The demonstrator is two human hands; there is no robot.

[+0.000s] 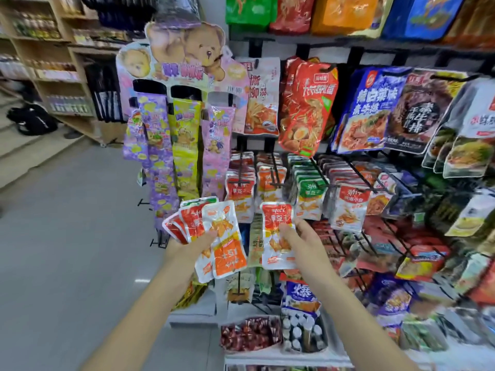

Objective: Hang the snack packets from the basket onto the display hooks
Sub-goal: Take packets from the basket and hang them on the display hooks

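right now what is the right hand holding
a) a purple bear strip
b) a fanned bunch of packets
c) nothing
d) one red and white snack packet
d: the right hand pinches a single red and white snack packet by its middle, while the fanned bunch of packets sits in the left hand.

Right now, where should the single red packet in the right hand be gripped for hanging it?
Keep the right hand low on the single red packet, pinching its lower half from the right edge. Its top strip faces the hooks and must stay clear to take one.
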